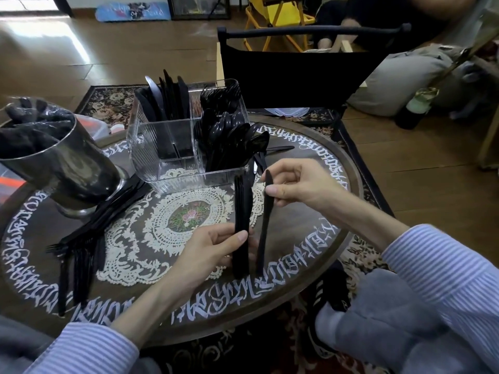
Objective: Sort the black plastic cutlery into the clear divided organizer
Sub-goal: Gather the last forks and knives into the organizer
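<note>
While left hand (216,247) grips forks (241,211), right hand (297,184) pinches knife (266,220); organizer (151,147) holds spoons (232,136).

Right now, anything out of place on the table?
Yes: unsorted forks lie loose at the table's left, partly under the metal cup, and one piece lies behind the organizer.

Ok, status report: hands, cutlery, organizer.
Left hand grips bundle of knives; right hand pinches single knife. Organizer: knives back-left, spoons front-right. Loose forks remain on table.
</note>
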